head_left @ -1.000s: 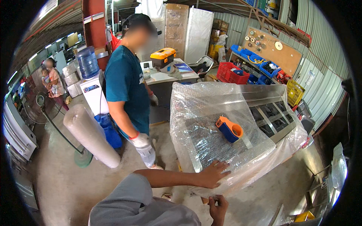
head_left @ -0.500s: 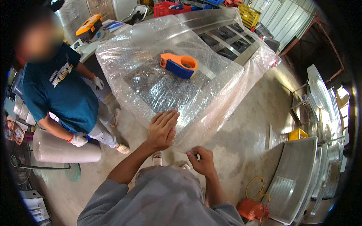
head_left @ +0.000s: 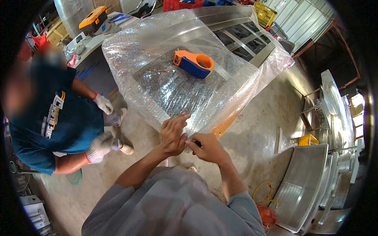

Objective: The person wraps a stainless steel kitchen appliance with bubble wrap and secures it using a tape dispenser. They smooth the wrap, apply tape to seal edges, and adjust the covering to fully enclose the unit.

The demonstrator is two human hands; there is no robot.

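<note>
1. My left grip lies open, fingers extended, on the near corner of the bubble wrap, which drapes over a steel unit before me.
2. My right grip curls beside it; whether it pinches the wrap, I cannot tell.
3. A tape dispenser sits on top.
4. At my left stands a gloved co-worker; beyond, a toolbox rests on the bench.

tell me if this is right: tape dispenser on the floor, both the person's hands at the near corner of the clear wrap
Not on the floor: the head view shows the tape dispenser lying on the clear wrap. The left hand and right hand are indeed at the wrap's near corner.
</note>
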